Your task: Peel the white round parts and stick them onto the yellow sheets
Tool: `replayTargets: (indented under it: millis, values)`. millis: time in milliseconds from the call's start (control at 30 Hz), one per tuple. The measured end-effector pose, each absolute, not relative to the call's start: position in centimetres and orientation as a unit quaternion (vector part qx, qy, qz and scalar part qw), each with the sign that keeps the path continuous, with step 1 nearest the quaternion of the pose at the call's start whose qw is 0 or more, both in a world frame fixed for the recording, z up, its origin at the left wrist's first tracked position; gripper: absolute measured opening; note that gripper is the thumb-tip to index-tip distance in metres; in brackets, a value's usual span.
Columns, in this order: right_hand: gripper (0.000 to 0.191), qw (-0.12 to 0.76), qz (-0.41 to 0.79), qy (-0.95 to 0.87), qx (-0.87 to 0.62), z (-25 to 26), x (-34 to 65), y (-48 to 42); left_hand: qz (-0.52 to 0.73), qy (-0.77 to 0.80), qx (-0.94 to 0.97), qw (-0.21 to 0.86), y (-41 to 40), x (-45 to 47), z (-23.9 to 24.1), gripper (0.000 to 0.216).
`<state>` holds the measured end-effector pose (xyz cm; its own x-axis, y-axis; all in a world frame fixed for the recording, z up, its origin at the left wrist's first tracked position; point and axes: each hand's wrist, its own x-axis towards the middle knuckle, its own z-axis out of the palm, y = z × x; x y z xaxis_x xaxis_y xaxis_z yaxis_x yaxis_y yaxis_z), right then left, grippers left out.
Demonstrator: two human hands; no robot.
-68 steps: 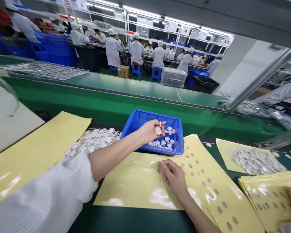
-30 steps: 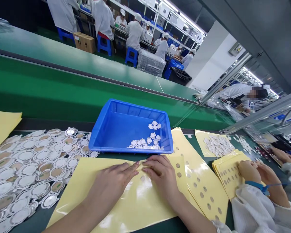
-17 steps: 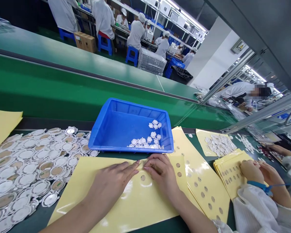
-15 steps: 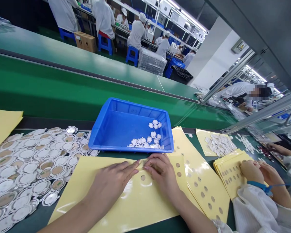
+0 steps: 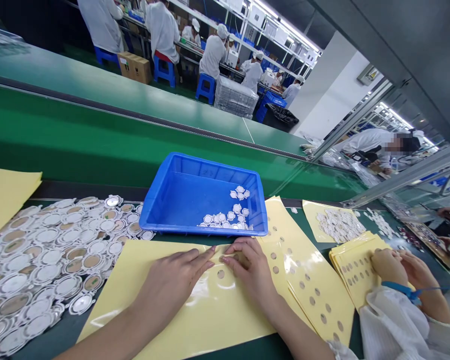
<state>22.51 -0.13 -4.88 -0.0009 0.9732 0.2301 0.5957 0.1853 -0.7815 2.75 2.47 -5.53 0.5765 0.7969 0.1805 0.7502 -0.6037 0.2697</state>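
A glossy yellow sheet (image 5: 165,320) lies in front of me, with one grey round dot (image 5: 220,274) showing near its far edge. My left hand (image 5: 180,275) rests on the sheet, its fingers and thumb pressed together at the far edge. Close beside it, my right hand (image 5: 249,270) pinches the same edge with bent fingers. The sheet puckers slightly between the fingertips; anything small in them is hidden. Just beyond both hands stands a blue tray (image 5: 202,232) with several small white round pieces (image 5: 219,218) at its right side.
Many flat round white-rimmed pieces (image 5: 47,255) cover the left side. Yellow sheets with grey dots (image 5: 303,305) lie to the right. A co-worker's hands (image 5: 393,267), one with a blue wrist strap, work at another dotted stack (image 5: 345,255). A green partition (image 5: 78,145) runs behind.
My hands keep their place on the sheet with hardly any movement. The view has shifted slightly. At the far right, another person's hand has moved.
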Motion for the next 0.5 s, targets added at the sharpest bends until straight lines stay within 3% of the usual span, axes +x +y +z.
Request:
replayTargets:
  millis: [200,300,400,500]
  values:
    - [0.007,0.383,0.252,-0.664,-0.590,-4.5,22.4,-0.2,0.136,0.452,0.879,0.066,2.4,2.8,-5.9,0.035]
    - [0.013,0.413,0.283,-0.631,-0.593,-3.9,22.2,-0.5,0.145,0.482,0.856,0.118,2.5,2.8,-5.5,0.039]
    - [0.020,0.462,0.335,-0.570,-0.591,-2.9,21.9,-1.0,0.216,0.505,0.789,0.274,2.5,2.9,-4.2,0.042]
    - [0.026,0.489,0.444,-0.493,-0.566,-2.2,21.7,-1.4,0.278,0.515,0.635,0.505,2.5,3.2,-2.4,0.047]
